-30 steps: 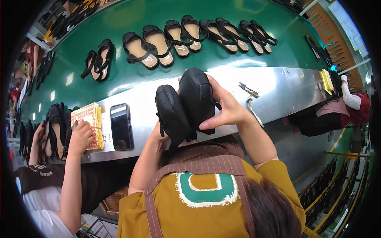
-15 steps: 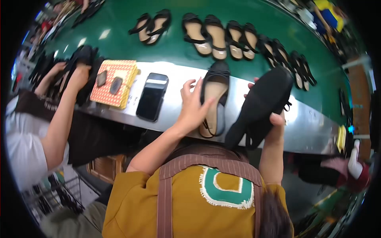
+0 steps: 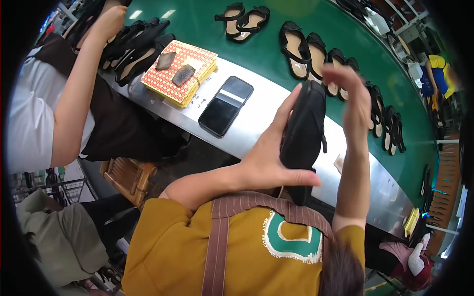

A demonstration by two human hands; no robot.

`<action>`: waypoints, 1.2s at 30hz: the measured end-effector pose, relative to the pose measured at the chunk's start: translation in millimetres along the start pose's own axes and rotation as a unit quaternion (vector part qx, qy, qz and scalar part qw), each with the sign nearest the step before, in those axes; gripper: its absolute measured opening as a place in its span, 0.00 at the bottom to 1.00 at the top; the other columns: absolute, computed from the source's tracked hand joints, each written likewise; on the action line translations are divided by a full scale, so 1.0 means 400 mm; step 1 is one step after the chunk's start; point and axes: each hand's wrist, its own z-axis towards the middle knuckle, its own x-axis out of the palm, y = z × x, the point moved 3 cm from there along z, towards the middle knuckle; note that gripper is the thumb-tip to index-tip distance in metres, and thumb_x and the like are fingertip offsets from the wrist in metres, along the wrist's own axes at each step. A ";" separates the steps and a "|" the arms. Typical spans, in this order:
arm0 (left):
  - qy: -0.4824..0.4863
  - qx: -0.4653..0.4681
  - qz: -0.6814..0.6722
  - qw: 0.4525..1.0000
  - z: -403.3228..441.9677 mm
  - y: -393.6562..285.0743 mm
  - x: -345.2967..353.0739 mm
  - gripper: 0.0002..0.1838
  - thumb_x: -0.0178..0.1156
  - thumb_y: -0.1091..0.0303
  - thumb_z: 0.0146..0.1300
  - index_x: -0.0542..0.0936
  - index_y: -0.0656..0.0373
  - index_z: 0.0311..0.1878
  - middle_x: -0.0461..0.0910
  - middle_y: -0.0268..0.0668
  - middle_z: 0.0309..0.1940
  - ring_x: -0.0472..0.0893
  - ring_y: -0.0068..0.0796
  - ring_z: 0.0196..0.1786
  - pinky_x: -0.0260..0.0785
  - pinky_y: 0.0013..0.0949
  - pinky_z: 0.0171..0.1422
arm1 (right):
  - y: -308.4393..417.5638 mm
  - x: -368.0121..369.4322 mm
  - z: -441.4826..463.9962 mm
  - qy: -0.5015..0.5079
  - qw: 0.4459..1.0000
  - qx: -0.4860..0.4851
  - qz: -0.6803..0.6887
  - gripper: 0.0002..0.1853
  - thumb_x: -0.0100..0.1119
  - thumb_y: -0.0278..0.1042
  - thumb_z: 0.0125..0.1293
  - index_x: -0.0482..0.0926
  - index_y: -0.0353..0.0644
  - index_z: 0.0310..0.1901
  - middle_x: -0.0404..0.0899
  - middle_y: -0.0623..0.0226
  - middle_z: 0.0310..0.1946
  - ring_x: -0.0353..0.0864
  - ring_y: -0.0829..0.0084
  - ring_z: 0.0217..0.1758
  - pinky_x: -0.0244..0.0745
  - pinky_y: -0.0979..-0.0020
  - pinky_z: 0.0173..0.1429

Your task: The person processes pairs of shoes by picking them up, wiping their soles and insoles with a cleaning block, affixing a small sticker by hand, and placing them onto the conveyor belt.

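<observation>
A black slingback flat shoe (image 3: 305,130) stands on end in front of my chest, over the metal table edge. My left hand (image 3: 269,160) grips it, thumb across the near side and fingers along its left flank. Whether a second shoe is pressed behind it I cannot tell. My right hand (image 3: 353,96) is raised just right of the shoe, apart from it, blurred, its fingers stretched out with nothing in them. Beyond it, a row of black slingback flats with beige insoles (image 3: 296,47) lies on the green surface (image 3: 192,29).
On the metal strip (image 3: 242,140) lie a black phone (image 3: 227,106) and a red-and-yellow patterned stack (image 3: 173,52) bearing two dark flat pieces. A co-worker's arm (image 3: 79,84) reaches over more black shoes (image 3: 140,56) at left. A wooden stool (image 3: 128,177) stands below.
The flat on the table has been picked up, and my left hand now grips a shoe. My right hand has let go and risen. The view has turned, shifting the table contents.
</observation>
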 end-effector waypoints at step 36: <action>-0.084 0.062 0.084 0.991 -0.067 0.006 -0.184 0.67 0.79 0.55 0.40 0.40 0.64 0.74 0.57 0.54 0.65 0.63 0.48 0.67 0.59 0.43 0.69 | -0.375 0.649 0.235 0.205 0.930 0.078 -0.294 0.11 0.62 0.40 0.58 0.81 0.41 0.34 0.82 0.57 0.35 0.82 0.56 0.41 0.75 0.58 0.46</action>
